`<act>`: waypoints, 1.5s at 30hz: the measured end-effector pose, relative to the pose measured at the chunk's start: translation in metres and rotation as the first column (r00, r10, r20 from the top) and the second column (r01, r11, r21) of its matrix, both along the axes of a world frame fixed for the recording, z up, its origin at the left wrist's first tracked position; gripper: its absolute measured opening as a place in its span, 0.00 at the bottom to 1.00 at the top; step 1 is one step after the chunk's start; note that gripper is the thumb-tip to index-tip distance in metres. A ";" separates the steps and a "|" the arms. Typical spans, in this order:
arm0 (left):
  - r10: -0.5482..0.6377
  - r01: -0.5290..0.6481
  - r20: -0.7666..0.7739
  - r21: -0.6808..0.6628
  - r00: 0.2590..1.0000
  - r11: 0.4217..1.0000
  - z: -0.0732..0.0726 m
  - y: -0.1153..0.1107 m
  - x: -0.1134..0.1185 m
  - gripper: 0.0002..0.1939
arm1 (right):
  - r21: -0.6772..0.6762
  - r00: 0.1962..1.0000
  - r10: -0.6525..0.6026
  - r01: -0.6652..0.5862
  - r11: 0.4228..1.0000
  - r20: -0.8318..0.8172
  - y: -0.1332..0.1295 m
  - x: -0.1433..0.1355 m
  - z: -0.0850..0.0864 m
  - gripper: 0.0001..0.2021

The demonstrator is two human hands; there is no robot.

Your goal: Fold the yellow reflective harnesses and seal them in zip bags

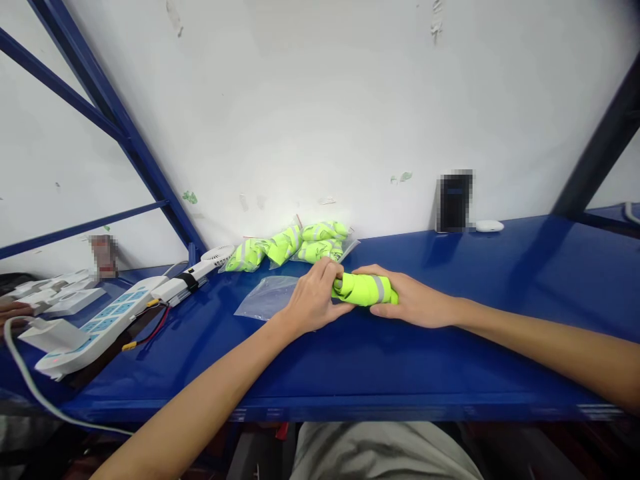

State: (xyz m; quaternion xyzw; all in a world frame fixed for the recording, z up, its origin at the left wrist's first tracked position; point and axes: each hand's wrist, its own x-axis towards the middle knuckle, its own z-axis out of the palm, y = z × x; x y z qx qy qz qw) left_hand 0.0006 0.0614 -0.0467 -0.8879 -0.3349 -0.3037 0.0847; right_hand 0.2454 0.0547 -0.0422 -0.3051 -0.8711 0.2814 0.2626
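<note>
A rolled-up neon-yellow reflective vest (364, 289) with a grey stripe lies between my hands, low over the blue table. My left hand (320, 293) grips its left end, fingers curled over the top and thumb below. Around the right end my right hand (407, 297) is wrapped, thumb toward me. Just left of my left hand, a clear plastic bag (265, 298) lies flat on the table. Behind my hands several bagged neon-yellow rolls (285, 245) rest near the wall. My palms hide both ends of the vest.
On the left are a white power strip (107, 320), a small white fan (217, 255) and a loose cable with yellow connectors (150, 327). A dark phone-like object (454, 201) leans on the wall beside a white case (489, 226). Another person's hand (15, 311) shows at far left.
</note>
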 end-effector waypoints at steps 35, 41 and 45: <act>-0.223 0.150 -0.168 -0.361 0.960 0.920 0.010 0.002 -0.012 0.35 | 0.181 0.982 -0.085 0.053 0.982 0.169 0.003 0.010 0.001 0.34; -0.241 0.204 -0.056 -0.372 0.969 0.906 0.005 0.004 -0.013 0.35 | 0.183 0.991 -0.049 0.025 0.983 0.127 0.010 0.012 -0.003 0.37; -0.214 0.224 0.068 -0.357 0.974 0.907 0.003 0.005 -0.007 0.33 | 0.132 0.982 -0.183 0.189 0.973 -0.051 0.018 0.010 -0.005 0.29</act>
